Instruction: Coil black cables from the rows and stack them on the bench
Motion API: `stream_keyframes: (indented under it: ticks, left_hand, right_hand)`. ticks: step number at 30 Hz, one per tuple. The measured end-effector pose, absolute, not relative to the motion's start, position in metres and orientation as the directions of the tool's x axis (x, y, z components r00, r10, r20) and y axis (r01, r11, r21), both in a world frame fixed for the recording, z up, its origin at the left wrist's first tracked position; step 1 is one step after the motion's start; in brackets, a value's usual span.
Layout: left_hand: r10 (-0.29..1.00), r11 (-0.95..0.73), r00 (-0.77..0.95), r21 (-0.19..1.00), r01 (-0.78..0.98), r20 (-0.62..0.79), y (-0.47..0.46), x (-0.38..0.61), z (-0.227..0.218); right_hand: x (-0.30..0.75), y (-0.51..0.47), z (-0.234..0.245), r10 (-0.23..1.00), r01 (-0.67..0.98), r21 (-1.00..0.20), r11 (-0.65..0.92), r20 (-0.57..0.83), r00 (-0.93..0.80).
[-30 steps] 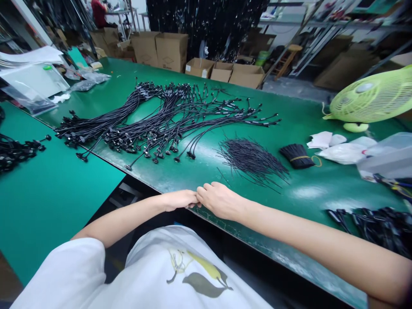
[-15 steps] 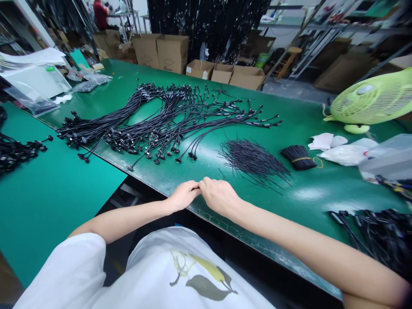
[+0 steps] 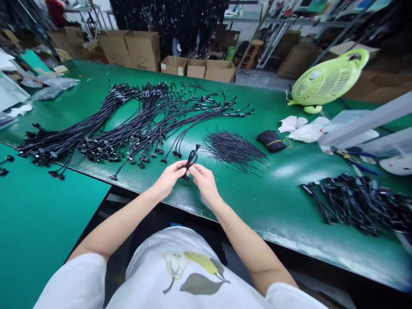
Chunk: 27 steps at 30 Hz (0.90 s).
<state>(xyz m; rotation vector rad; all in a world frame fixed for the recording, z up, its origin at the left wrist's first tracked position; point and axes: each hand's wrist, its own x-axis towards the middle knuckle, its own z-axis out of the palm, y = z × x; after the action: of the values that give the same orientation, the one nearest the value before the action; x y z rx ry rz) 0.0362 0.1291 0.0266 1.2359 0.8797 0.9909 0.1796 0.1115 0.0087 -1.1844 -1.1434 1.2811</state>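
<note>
The person's left hand (image 3: 170,178) pinches a black, plastic-sheathed cable (image 3: 192,156) doubled into a narrow looped bundle, thumb and fingers closed on its side. The right hand (image 3: 203,179) meets it from the other side, fingertips drawn together against the same bundle; it seems to grip a thin tie there, though the fingers hide too much to be sure. The bundle stands up between the two hands, above the near edge of a glossy green tabletop (image 3: 231,201). Just beyond, to the right, lies a loose heap of thin black strands (image 3: 233,150), near a thick black bunch bound with a yellow band (image 3: 272,140). Long black cables with small connectors (image 3: 93,124) spread to the left, and a pile of short, folded black cables (image 3: 357,204) lies well apart on the right
</note>
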Motion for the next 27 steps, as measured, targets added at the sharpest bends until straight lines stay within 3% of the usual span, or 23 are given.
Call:
stream_keyframes:
  ticks: [3, 4, 6, 9, 12, 14, 17, 19, 21, 24, 27]
  left_hand:
    - [0.875, -0.363, 0.405, 0.913, 0.185, 0.266, 0.112, 0.031, 0.028]
    - [0.818, -0.464, 0.494, 0.847, 0.260, 0.296, 0.106, 0.029, 0.025]
    - [0.742, -0.523, 0.631, 0.784, 0.335, 0.225, 0.097, 0.026, 0.017]
    - [0.836, -0.237, 0.549, 0.915, 0.327, 0.020, 0.099, 0.021, 0.008]
    - [0.871, 0.151, 0.468, 0.988, 0.036, -0.150, 0.104, 0.013, 0.016]
    - [0.838, 0.183, 0.531, 0.981, -0.061, -0.123, 0.099, 0.007, 0.029]
    - [0.787, -0.019, 0.615, 0.995, 0.103, -0.048, 0.082, 0.007, 0.039]
    - [0.824, -0.085, 0.563, 0.970, 0.228, -0.060, 0.073, 0.012, 0.032]
    - [0.914, -0.026, 0.399, 0.971, 0.238, -0.073, 0.070, 0.019, 0.017]
    - [0.962, 0.160, 0.224, 0.987, -0.010, -0.154, 0.071, 0.028, -0.001]
    - [0.922, 0.342, 0.284, 0.899, -0.274, -0.265, 0.071, 0.030, -0.004]
  right_hand:
    - [0.190, 0.111, 0.008, 0.963, -0.254, -0.935, -0.249, -0.212, -0.164]
    - [0.195, 0.110, 0.010, 0.960, -0.243, -0.935, -0.259, -0.222, -0.171]
    - [0.201, 0.104, 0.017, 0.984, -0.090, -0.986, -0.139, -0.127, -0.129]
    - [0.200, 0.087, 0.031, 0.958, 0.258, -0.935, 0.242, 0.189, -0.213]
    - [0.191, 0.076, 0.033, 0.850, 0.372, -0.806, 0.461, 0.281, -0.446]
    - [0.189, 0.076, 0.025, 0.838, 0.434, -0.767, 0.472, 0.238, -0.490]
    - [0.193, 0.084, 0.009, 0.910, 0.631, -0.662, 0.406, 0.225, -0.349]
    - [0.195, 0.087, 0.005, 0.920, 0.722, -0.573, 0.388, 0.289, -0.264]
    - [0.193, 0.084, 0.005, 0.890, 0.744, -0.509, 0.433, 0.373, -0.263]
    - [0.185, 0.075, 0.006, 0.846, 0.728, -0.475, 0.495, 0.453, -0.280]
    - [0.182, 0.070, 0.002, 0.853, 0.736, -0.478, 0.480, 0.452, -0.262]
